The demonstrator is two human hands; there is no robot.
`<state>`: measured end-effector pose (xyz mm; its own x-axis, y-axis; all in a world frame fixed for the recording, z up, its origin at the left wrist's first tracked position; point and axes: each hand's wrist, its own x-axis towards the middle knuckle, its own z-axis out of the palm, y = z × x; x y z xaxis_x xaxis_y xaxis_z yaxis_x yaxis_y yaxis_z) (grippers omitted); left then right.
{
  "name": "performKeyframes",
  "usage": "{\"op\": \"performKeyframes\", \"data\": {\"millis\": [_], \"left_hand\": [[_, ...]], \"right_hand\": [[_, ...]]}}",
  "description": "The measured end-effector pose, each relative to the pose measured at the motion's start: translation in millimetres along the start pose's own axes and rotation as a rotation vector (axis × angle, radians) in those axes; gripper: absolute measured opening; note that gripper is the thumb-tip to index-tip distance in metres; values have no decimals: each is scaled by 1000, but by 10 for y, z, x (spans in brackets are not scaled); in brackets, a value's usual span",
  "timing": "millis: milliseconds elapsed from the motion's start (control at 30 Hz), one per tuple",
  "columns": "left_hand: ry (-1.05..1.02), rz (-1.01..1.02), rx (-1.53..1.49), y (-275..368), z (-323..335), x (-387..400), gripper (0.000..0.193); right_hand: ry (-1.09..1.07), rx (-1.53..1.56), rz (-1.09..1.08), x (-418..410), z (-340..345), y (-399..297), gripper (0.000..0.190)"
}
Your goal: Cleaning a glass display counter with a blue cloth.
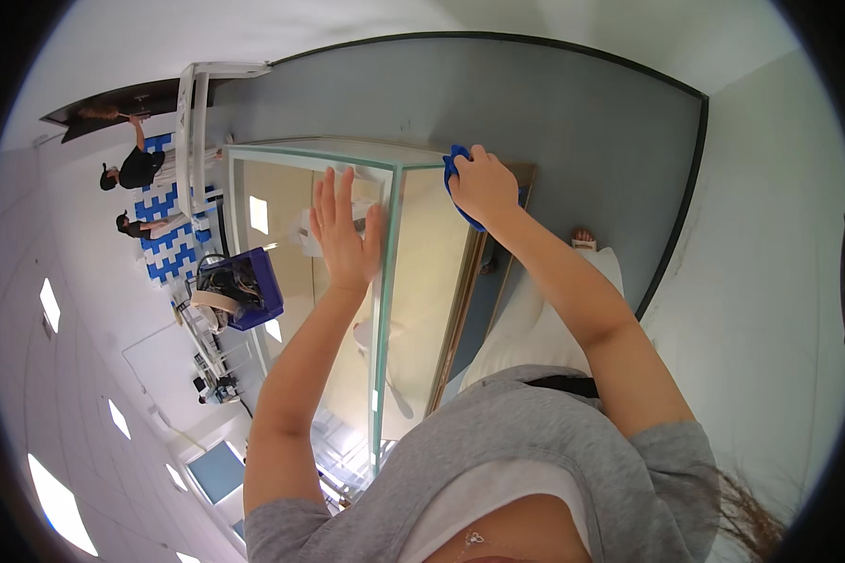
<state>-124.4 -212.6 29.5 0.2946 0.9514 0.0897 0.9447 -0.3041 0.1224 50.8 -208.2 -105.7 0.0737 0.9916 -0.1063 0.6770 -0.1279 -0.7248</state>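
Observation:
My right hand (486, 184) is closed around a bunched blue cloth (452, 167) at the side of a glass display case (422, 281). Parts of the cloth stick out past my fingers, and the rest is hidden under the hand. My left hand (341, 239) lies spread over the case's glass top, close to its greenish edge, and holds nothing. Whether the left palm presses fully on the glass cannot be told. Through the glass a pale yellowish interior shows, along with reflections of lights.
A blue-purple bin (271, 288) with cables and a tape roll sits on the case's far part. A white frame (198, 141) stands beyond. Two people work in the back, one (141, 167) raising a duster. Grey floor (605, 141) runs along a white wall (760, 246).

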Motion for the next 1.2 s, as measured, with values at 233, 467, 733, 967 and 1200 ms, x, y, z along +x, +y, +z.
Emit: {"op": "performKeyframes", "data": {"millis": [233, 467, 733, 967, 1200], "left_hand": [[-17, -32, 18, -73, 2, -52, 59], [-20, -6, 37, 5, 35, 9, 58], [7, 14, 3, 4, -31, -19, 57], [6, 3, 16, -20, 5, -15, 58], [-1, -24, 28, -8, -10, -34, 58]], "right_hand": [[6, 72, -117, -252, -307, -488, 17], [-84, -57, -52, -28, -79, -85, 21], [138, -69, -187, -268, -78, -403, 16], [173, -74, -175, -350, -97, -475, 16], [136, 58, -428, -960, -179, -784, 17]]}}
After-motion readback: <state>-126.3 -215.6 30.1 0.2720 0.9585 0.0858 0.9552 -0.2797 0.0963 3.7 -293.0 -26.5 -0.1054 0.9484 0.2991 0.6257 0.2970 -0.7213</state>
